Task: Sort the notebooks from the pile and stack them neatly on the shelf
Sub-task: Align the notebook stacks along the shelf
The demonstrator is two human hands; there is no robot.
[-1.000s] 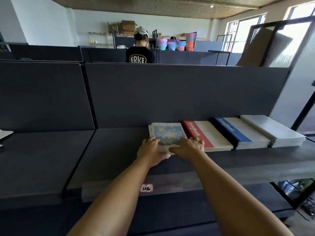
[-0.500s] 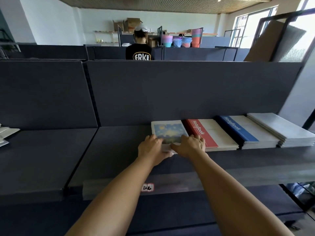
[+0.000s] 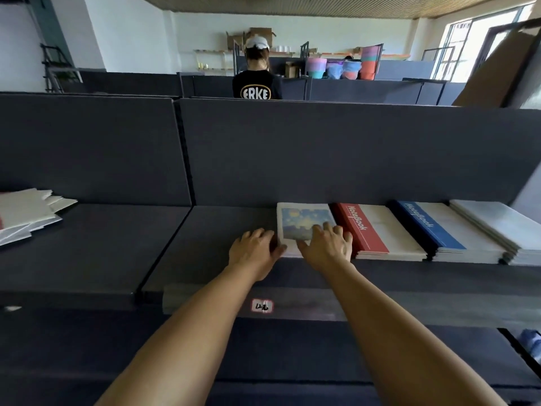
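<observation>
On the dark shelf (image 3: 222, 230) lie several notebook stacks in a row. The leftmost stack has a blue-and-yellow picture cover (image 3: 301, 221). Beside it sit a red Notebook stack (image 3: 377, 230), a blue Notebook stack (image 3: 439, 227) and a grey-white stack (image 3: 497, 224). My left hand (image 3: 254, 250) presses its fingers against the picture stack's near-left corner. My right hand (image 3: 328, 247) rests flat on the cover's near-right part, fingers spread. A loose pile of notebooks (image 3: 26, 212) lies at the far left.
A dark partition wall (image 3: 322, 153) rises behind the shelf. A white label (image 3: 262, 305) is stuck on the shelf's front edge. Beyond the partition a person in a black shirt (image 3: 257, 86) stands facing away. Coloured buckets (image 3: 342, 67) stand further back.
The picture stack has slid back and squared up beside the red stack. My left hand has moved off the cover to the stack's left edge. The view has shifted left, revealing the loose pile.
</observation>
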